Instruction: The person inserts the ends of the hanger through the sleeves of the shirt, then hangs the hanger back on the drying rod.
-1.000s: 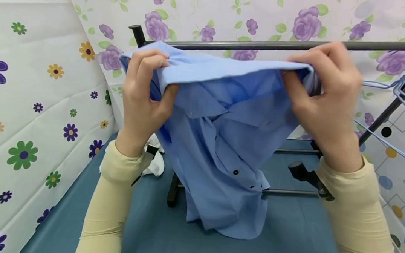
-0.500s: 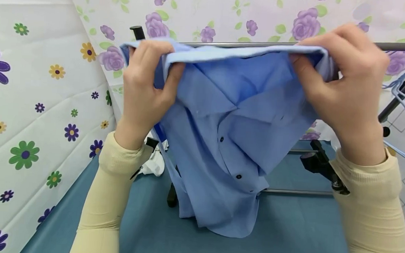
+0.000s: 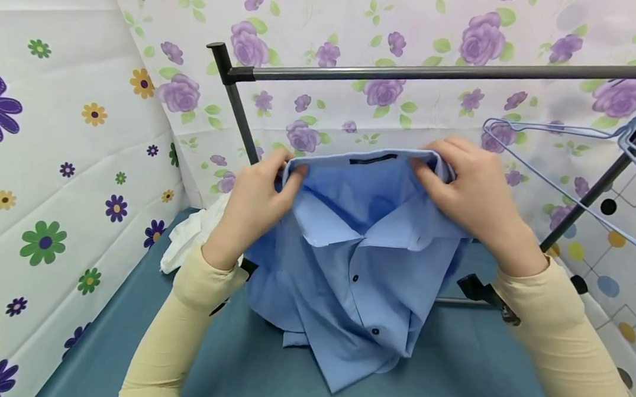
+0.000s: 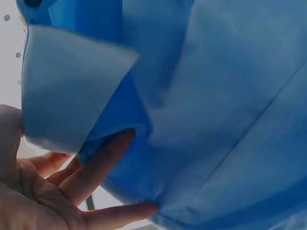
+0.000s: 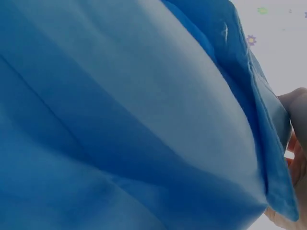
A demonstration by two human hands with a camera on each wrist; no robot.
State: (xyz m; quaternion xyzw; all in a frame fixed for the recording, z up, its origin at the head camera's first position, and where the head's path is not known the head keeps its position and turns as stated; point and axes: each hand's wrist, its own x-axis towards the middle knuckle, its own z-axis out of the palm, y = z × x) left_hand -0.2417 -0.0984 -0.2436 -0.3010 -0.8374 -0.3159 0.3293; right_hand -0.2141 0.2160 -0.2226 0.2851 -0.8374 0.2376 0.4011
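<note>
Shirt [image 3: 342, 264] is held by its collar [image 3: 330, 162], pinched by closed fingers of left hand [image 3: 259, 202] and right hand [image 3: 475, 196], its long axis hanging downward between them, below the rack bar [image 3: 435, 73], with blue hanger [image 3: 614, 135] nearer to right hand

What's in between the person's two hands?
The collar of the blue shirt, with a dark strip inside, spans from the left hand to the right hand; the head view shows this.
</note>
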